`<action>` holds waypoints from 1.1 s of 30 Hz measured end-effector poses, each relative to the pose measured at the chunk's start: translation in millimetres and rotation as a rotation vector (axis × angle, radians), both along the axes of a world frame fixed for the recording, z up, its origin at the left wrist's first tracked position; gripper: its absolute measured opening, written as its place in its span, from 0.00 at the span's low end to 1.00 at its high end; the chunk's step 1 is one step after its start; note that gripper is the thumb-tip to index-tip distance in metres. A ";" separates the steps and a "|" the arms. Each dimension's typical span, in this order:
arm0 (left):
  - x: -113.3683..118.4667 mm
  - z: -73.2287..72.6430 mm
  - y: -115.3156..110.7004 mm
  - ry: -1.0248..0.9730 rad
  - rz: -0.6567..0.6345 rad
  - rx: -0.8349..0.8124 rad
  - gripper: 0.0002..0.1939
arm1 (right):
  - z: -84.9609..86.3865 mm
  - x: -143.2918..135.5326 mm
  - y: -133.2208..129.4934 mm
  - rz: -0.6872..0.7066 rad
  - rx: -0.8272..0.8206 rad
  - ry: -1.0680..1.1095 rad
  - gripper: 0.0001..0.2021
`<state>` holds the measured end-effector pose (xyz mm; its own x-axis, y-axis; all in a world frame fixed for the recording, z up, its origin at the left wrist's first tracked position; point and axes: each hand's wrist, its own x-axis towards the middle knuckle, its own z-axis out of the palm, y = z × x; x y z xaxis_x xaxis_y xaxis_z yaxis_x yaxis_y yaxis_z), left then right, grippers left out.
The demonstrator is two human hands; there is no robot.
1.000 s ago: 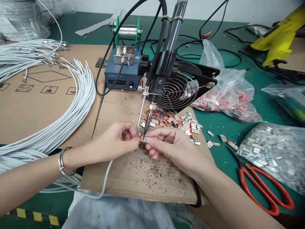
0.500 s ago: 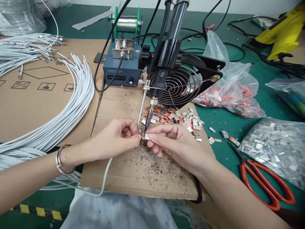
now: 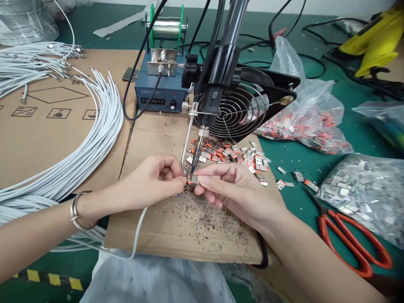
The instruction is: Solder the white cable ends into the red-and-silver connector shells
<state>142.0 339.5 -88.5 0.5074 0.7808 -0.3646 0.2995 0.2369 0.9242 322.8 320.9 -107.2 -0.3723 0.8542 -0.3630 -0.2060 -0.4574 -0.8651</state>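
My right hand (image 3: 227, 185) pinches a small metal USB connector (image 3: 195, 180) between thumb and forefinger. Its left end sits right under the tip of a soldering iron (image 3: 196, 158), which is clamped on a stand, with a bent metal solder feed tube (image 3: 183, 155) beside it. My left hand (image 3: 162, 176) is closed on the end of a white cable (image 3: 139, 231), which hangs below the hand; its tip is hidden by the fingers at the connector. Behind my right hand lies a pile of orange and metal USB connectors (image 3: 221, 151).
A bundle of white cables (image 3: 107, 122) lies left. A blue solder feeder (image 3: 160, 92) with a solder spool (image 3: 166, 29) and a fan (image 3: 230, 113) stand behind. At right are bags of connectors (image 3: 366, 189) and orange-handled scissors (image 3: 347, 244). Dark specks litter the cardboard (image 3: 151, 240).
The hands stay at the iron tip almost unmoved. The connector in my right hand looks slightly tilted, its face darker than before. The whole view has shifted slightly.
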 end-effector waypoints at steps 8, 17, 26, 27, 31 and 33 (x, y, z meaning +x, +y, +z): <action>1.0 -1.0 -0.3 0.013 -0.001 -0.010 0.05 | 0.3 -0.8 -1.5 -0.020 0.032 -0.069 0.09; 0.1 -2.4 -0.3 0.032 0.005 -0.003 0.05 | -0.4 -0.8 -2.5 -0.022 0.055 -0.091 0.09; -0.2 -1.7 -1.4 0.019 0.007 0.013 0.05 | -0.9 -1.6 -2.6 -0.010 0.066 -0.079 0.08; -0.5 -1.8 -1.4 0.015 0.008 0.021 0.05 | -0.9 -1.7 -2.8 -0.011 0.067 -0.080 0.08; -1.5 -2.1 -1.7 0.022 0.008 0.021 0.05 | 0.0 -1.7 -3.5 -0.019 0.073 -0.077 0.07; -1.7 -2.3 -2.3 0.028 0.007 0.020 0.05 | 0.2 -1.3 -3.7 -0.019 0.077 -0.074 0.07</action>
<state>140.3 337.2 -90.8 0.4914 0.7918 -0.3628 0.3235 0.2208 0.9201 321.5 317.2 -107.1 -0.3303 0.8871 -0.3224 -0.1480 -0.3860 -0.9106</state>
